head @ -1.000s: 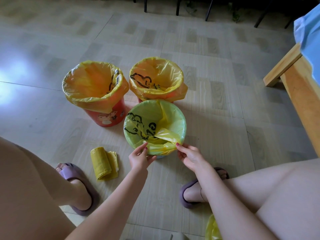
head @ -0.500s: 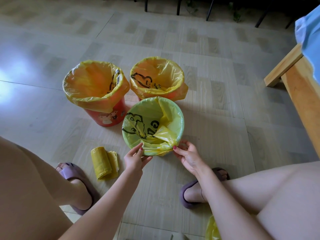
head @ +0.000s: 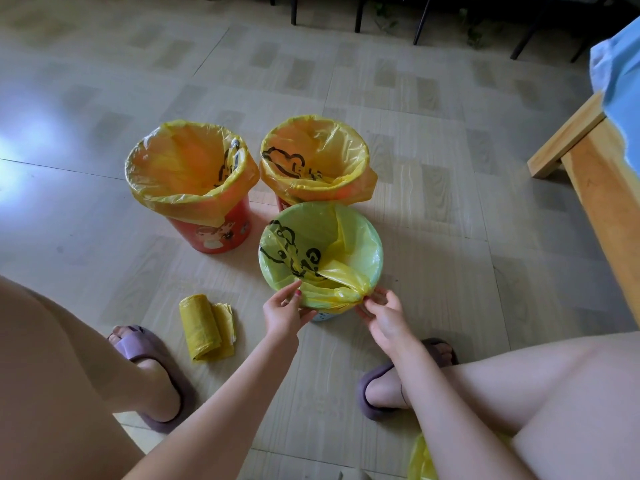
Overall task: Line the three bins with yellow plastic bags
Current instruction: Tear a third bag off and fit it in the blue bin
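Three small bins stand on the floor, each with a yellow bag in it. The red bin [head: 214,233] is at the left, a second red bin [head: 313,161] behind, and the light blue bin [head: 322,317] nearest me. The near bin's bag [head: 322,251] is folded over the rim, with a gathered bunch at the front edge. My left hand [head: 282,315] pinches the bag at the front left of the rim. At the front right, my right hand [head: 384,315] pinches the gathered plastic.
A roll of yellow bags [head: 206,327] lies on the floor left of my left hand. My feet in purple slippers [head: 152,368] flank the near bin. A wooden bed frame [head: 599,188] with blue bedding stands at the right. Chair legs [head: 358,13] stand at the back.
The near bin and its bag have shifted slightly. Both hands have closed in on the front rim, the right hand now pinching the gathered plastic.
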